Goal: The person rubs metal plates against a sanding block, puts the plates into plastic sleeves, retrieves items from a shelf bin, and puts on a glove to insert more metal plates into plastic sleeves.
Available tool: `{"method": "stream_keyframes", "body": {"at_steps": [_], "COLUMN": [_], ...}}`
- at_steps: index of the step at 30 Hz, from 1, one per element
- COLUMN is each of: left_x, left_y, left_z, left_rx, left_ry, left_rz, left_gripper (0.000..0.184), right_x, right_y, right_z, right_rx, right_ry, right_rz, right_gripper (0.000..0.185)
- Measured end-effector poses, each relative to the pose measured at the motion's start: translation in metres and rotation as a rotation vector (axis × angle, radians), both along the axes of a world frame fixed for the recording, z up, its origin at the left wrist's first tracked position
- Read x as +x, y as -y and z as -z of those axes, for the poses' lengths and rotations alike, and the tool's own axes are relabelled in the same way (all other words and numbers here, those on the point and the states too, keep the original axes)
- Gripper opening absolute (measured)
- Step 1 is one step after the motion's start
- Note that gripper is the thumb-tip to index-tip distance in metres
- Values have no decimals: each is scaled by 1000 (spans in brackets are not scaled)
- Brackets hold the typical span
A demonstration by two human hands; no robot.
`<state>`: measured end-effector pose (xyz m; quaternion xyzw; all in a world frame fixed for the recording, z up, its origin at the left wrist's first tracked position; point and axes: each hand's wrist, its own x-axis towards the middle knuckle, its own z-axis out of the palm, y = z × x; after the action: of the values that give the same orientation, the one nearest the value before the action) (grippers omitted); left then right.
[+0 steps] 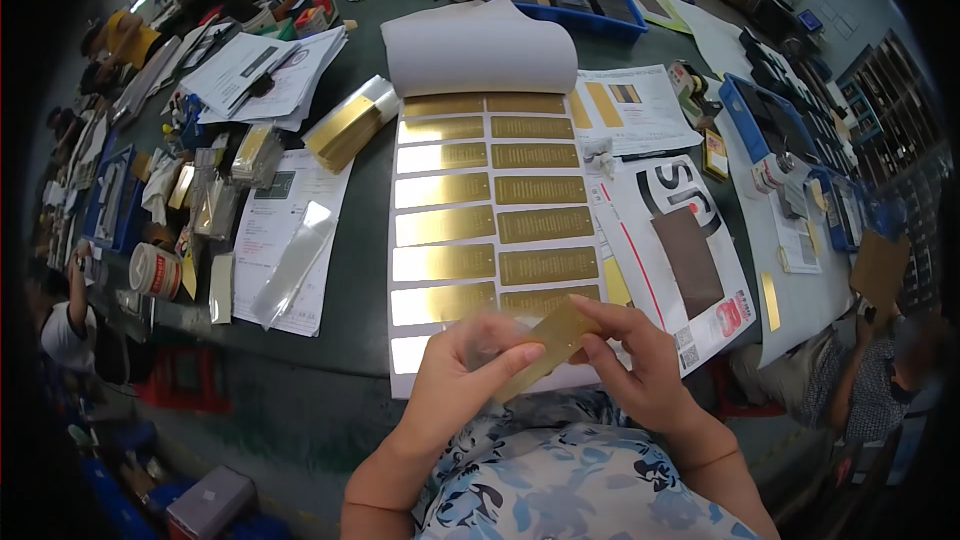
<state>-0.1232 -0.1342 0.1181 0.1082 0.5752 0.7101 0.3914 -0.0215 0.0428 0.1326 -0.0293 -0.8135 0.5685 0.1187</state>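
Note:
A thin gold metal plate (552, 342) is held at a slant between my hands, near the front edge of the table. My left hand (455, 375) has its thumb pressed on the plate's lower left part, with the other fingers smeared by motion. My right hand (635, 360) pinches the upper right end between thumb and fingers. Beneath and beyond them lies a white sheet (489, 340) bearing two columns of gold plates (545, 227). The left column shines brightly; fine lines of print show on the right one. The sheet's far end curls into a white roll (480, 50).
Left of the sheet lie bundled gold plates (350, 125), a clear plastic sleeve (295, 265), papers (265, 75) and a white tub (155, 270). To the right are a printed bag (640, 220) with a brown plate (690, 260) and blue trays (765, 120). Other people sit around the table.

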Motion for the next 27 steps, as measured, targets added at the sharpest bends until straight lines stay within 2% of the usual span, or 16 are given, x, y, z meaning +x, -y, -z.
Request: {"method": "stream_keyframes", "body": {"at_steps": [2, 4, 7, 9, 15, 17, 19, 21, 23, 25, 27], "left_x": [-3, -7, -14, -17, -21, -24, -37, -59, -83, -93, -94], "left_y": [2, 8, 21, 28, 42, 48, 62, 77, 99, 104, 104], "left_z": [-2, 1, -7, -4, 1, 2, 7, 22, 47, 60, 67], "left_rx": [-3, -73, -109, -110, -127, -103, -313, -419, -485, -546, -818], "left_ry": [-65, -326, -224, -283, -461, -482, -658, -643, -639, -639, -847], "left_rz": [-27, 15, -20, -9, 24, 18, -309, -562, -533, -491, -516], "left_gripper": [15, 16, 15, 18, 19, 19, 17, 18, 20, 21, 21], "right_x": [-1, -4, -10, -15, -23, -29, -31, -29, -25, -18, -19], "right_y": [3, -1, 1, 5, 11, 4, -8, -26, -29, -31, -33], "right_z": [2, 0, -7, -8, 6, 4, 3, 6, 9, 13, 15], "right_rx": [-69, -118, -216, 142, 105, 111, 122, 545, 563, 536, 591], "right_ry": [-29, -55, -80, -131, -61, -49, -35, -92, -69, 72, 63], "right_rz": [23, 81, 140, -53, -267, -212, -157, 5, 11, -34, -22], "right_gripper": [32, 31, 30, 30, 30, 28, 25, 20, 20, 21, 22]}}
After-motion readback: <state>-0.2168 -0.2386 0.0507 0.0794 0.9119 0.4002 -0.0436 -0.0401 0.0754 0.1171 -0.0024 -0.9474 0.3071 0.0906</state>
